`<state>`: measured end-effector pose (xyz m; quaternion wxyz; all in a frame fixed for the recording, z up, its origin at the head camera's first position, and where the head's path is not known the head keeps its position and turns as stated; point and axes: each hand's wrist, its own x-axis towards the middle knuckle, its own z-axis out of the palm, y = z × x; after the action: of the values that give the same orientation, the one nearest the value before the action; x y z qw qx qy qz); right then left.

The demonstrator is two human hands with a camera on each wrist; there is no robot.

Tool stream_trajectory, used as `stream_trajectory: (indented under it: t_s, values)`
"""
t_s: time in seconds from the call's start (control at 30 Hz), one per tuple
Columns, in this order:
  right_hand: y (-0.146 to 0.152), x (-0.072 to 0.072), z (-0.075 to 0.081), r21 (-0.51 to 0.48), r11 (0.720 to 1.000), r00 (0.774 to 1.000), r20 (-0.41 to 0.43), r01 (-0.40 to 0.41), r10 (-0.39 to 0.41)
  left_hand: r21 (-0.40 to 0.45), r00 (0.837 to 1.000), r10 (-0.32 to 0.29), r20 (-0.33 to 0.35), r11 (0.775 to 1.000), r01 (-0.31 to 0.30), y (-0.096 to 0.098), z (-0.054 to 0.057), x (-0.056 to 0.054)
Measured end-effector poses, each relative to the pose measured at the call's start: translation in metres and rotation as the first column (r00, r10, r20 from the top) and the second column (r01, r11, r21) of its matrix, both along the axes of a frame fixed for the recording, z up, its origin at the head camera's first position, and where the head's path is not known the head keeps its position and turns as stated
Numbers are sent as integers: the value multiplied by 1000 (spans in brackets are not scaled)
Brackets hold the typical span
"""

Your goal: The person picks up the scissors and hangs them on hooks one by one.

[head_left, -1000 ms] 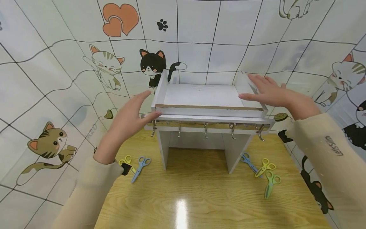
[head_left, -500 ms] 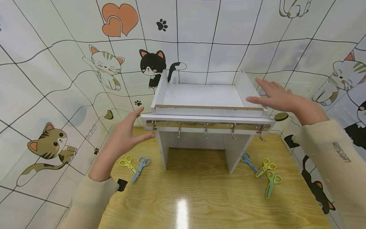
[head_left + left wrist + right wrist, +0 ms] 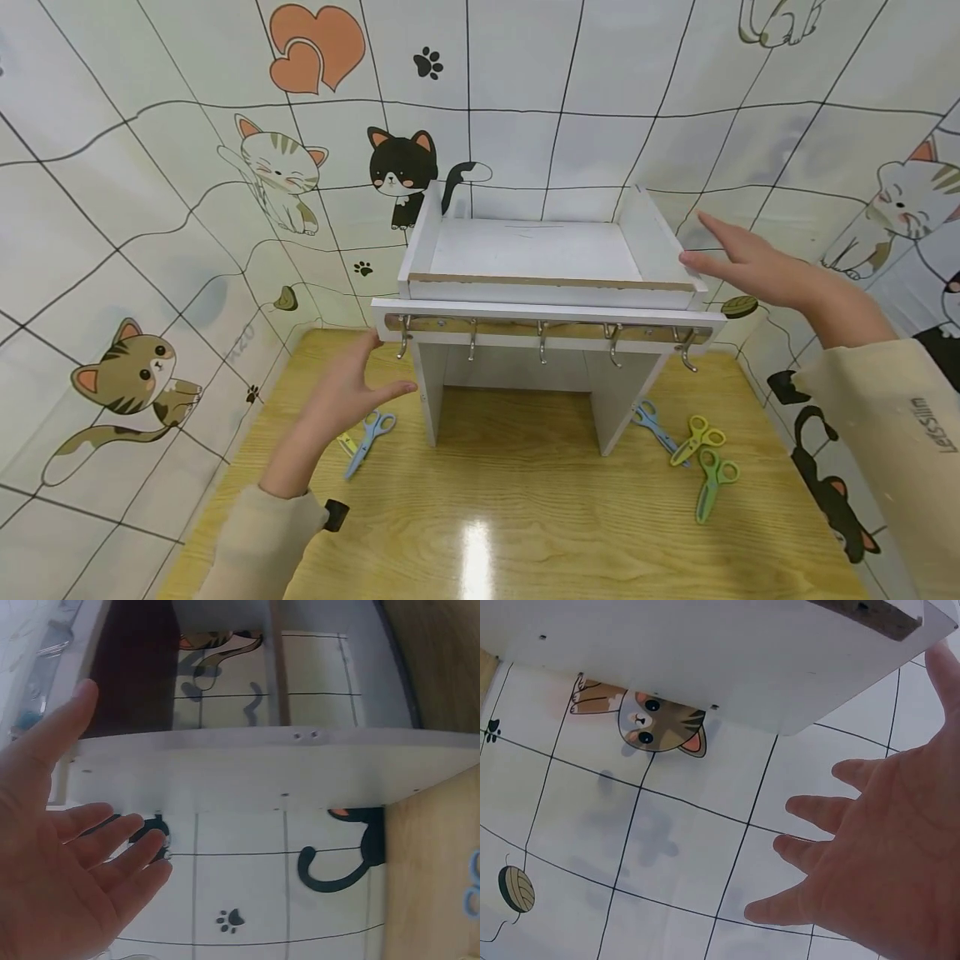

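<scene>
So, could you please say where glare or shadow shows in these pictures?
Head view: a white glare streak on the table; left wrist view: an inner part of the shelf, upper left, looks very dark; right wrist view: soft bluish patches on the patterned backdrop, shadow or print, I cannot tell.

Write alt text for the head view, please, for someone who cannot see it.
A person's left hand and right hand flank a white shelf unit with metal hooks, standing on a wood-grain table. Scissors lie on both sides; cartoon cats decorate the backdrop.
</scene>
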<state>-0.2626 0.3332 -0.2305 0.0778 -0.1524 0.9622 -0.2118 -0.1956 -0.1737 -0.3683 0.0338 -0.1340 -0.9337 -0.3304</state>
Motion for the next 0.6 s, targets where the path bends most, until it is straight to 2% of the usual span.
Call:
stream_trajectory:
  t_s: [0.2, 0.3, 0.43, 0.6]
  values:
    - [10, 9, -10, -28, 999, 1000, -17, 19, -20, 43, 1000, -28, -14, 999, 28, 9, -21, 0]
    - [16, 14, -15, -46, 998, 999, -12, 34, -35, 115, 998, -48, -32, 992, 52, 14, -29, -1]
    - [24, 20, -23, -62, 996, 998, -2, 63, -63, 200, 997, -53, -60, 978, 64, 19, -38, -3]
    - [37, 28, -37, -87, 992, 996, -17, 86, -88, 260, 998, -31, -48, 965, 42, 25, -44, -4]
